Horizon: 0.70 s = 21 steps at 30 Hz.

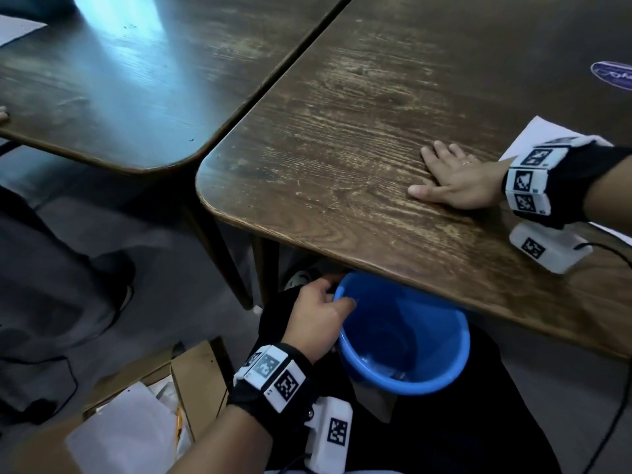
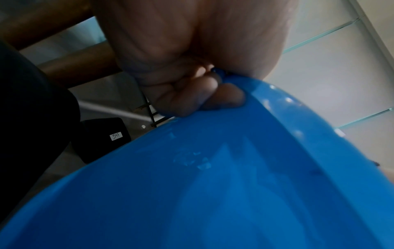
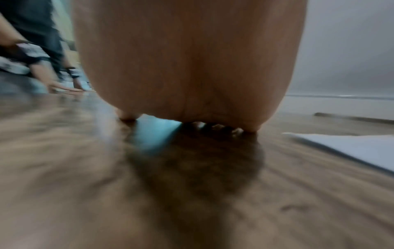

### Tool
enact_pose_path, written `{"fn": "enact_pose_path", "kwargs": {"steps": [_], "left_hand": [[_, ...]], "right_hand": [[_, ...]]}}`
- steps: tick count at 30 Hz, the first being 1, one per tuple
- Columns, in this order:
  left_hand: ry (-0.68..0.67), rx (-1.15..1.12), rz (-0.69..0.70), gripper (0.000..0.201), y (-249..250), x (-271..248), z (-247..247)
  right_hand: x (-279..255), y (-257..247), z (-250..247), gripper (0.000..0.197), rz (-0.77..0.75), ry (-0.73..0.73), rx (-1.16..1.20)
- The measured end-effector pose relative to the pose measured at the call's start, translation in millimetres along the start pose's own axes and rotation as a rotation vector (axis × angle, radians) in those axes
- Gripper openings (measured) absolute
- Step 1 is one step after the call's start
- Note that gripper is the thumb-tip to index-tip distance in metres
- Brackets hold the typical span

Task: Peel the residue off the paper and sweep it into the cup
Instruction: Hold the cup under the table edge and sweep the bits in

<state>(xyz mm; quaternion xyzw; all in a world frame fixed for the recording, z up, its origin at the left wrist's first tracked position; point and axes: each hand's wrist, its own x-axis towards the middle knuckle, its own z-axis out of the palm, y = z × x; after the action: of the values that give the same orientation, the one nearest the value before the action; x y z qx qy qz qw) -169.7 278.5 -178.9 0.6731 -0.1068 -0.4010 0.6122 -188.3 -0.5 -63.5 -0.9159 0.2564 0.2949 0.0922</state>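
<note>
Below the near edge of the dark, worn wooden table (image 1: 342, 159), the person's left hand (image 1: 316, 314) holds the round blue plastic cup (image 1: 403, 336) by its rim: thumb hooked inside the wall, fingers (image 2: 187, 99) curled against the outside, as the left wrist view confirms. Cup mouth faces up, partly tucked under the table's edge; a few pale scraps lie at its bottom (image 1: 386, 369). Right hand (image 1: 455, 181) lies palm-down on the tabletop, fingers straight and slightly spread, gripping nothing; a ring shows on one finger. Right wrist view is blurred, but small pale crumbs of residue (image 3: 219, 128) are visible on the wood just ahead of the palm's edge. White sheet of paper (image 1: 537, 135) lies flat on the table just beside the right wrist, partly hidden by the marker-covered wristband (image 1: 533, 179). On the floor to the left sits an open cardboard box (image 1: 191, 374) holding white sheets. A second wooden table (image 1: 119, 80) stands alongside, a narrow gap between the two.
</note>
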Motion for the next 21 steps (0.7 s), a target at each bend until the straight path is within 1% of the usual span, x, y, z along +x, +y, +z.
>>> {"fn": "enact_pose_path", "kwargs": {"steps": [4, 10, 13, 16, 18, 19, 21], "left_hand": [[-0.001, 0.024, 0.005, 0.018, -4, 4, 3], [-0.031, 0.016, 0.037, 0.019, 1, 2, 11], [-0.037, 0.004, 0.058, 0.017, 1, 1, 7], [-0.031, 0.002, 0.055, 0.021, 2, -2, 4], [-0.024, -0.008, 0.051, 0.021, 1, -3, 3], [-0.021, -0.011, 0.047, 0.021, 1, -3, 3], [-0.023, -0.002, 0.041, 0.018, -1, -3, 1]], "right_hand": [[-27, -22, 19, 0.115, -0.148, -0.049, -0.064], [-77, -54, 59, 0.107, -0.393, -0.097, -0.239], [-92, -59, 64, 0.099, -0.474, -0.148, -0.215], [-97, -57, 54, 0.093, -0.553, -0.176, -0.093], [-89, -50, 45, 0.093, -0.534, -0.113, -0.019], [-81, -44, 40, 0.094, -0.489, -0.068, 0.005], [-62, -27, 27, 0.1, -0.348, 0.027, 0.046]]}}
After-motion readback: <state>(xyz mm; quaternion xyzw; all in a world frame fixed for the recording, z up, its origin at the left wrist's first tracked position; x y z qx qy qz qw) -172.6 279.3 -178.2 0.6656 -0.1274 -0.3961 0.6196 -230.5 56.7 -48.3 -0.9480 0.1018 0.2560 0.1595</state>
